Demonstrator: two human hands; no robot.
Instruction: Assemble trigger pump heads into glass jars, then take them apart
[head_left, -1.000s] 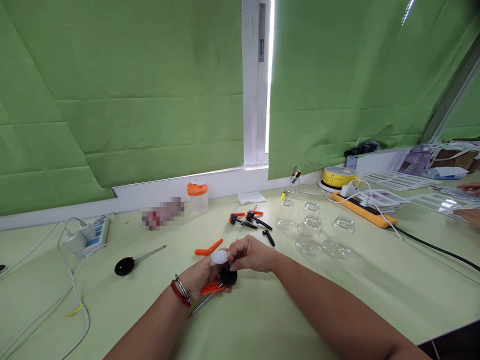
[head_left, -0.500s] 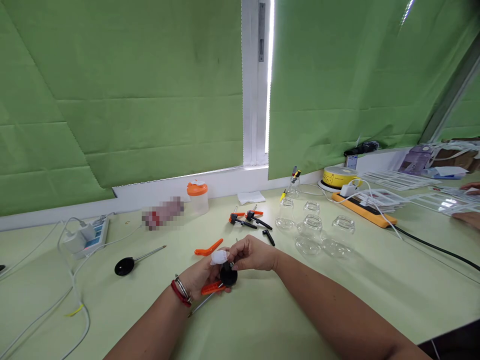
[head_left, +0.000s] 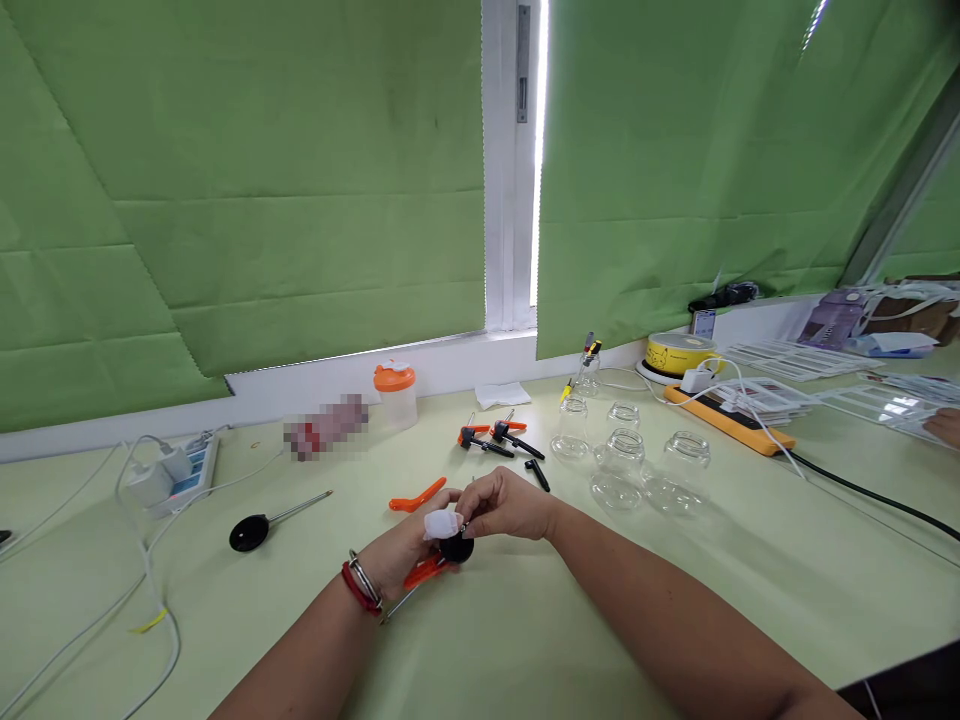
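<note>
My left hand (head_left: pixel 409 550), with a white covering on its thumb, is closed around a black round cap (head_left: pixel 456 548). An orange lever-shaped piece (head_left: pixel 425 571) and a thin metal rod (head_left: pixel 399 606) stick out below the same hand. At the top of the cap, my right hand (head_left: pixel 506 505) pinches something small, mostly hidden by the fingertips. Just beyond my left hand lies a loose orange handle (head_left: pixel 418 496). Farther left rests another black round cap (head_left: pixel 250 533) with a metal rod. A short black part (head_left: pixel 538 475) lies beyond my right hand.
Two black-and-orange assemblies (head_left: pixel 499 436) lie ahead. Several glass jars (head_left: pixel 617 470) stand to their right. An orange-lidded cup (head_left: pixel 395 395) is near the wall. Power strips (head_left: pixel 731 420) with cables flank the work area. Another person's hand (head_left: pixel 943 427) shows at the right edge.
My left thumb and its white covering have shifted slightly over the cap, and the cap has turned a little. The other person's hand at the right has drawn back.
</note>
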